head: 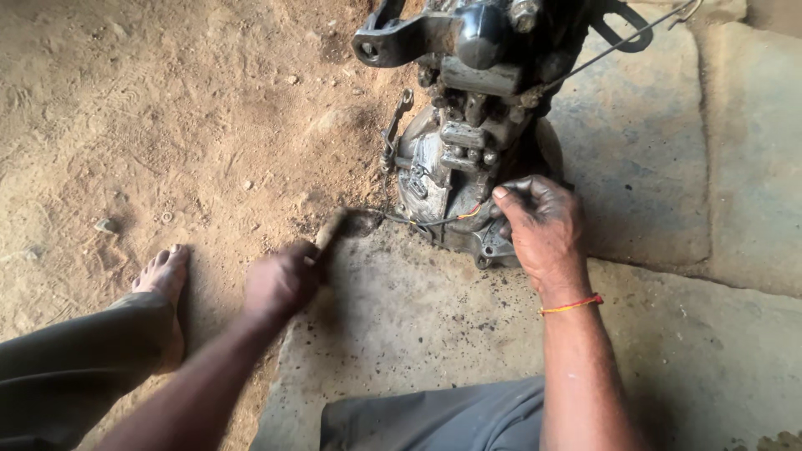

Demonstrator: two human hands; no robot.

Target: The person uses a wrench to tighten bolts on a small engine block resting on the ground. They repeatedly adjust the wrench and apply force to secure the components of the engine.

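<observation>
A greasy metal engine [468, 142] is seen from above, standing on the edge of a concrete slab [434, 334] where it meets sandy ground [167, 108]. The right hand [541, 225] is laid against the engine's lower right side, fingers curled around the casing edge and the thumb pressed on the metal; a red thread [571, 306] is tied around the wrist. The left hand [280, 282] is closed around a wooden handle [330, 230], held near the engine's base at its left; the tool's head is blurred against a dark oily patch and cannot be made out. Thin wires [434, 220], one of them orange, are strung from the engine's base towards that patch. A dark bracket [401, 38] with a round eye juts out from the engine's top to the left. A bare foot [164, 276] is planted on the sand at the left, below a grey trouser leg [75, 359].
</observation>
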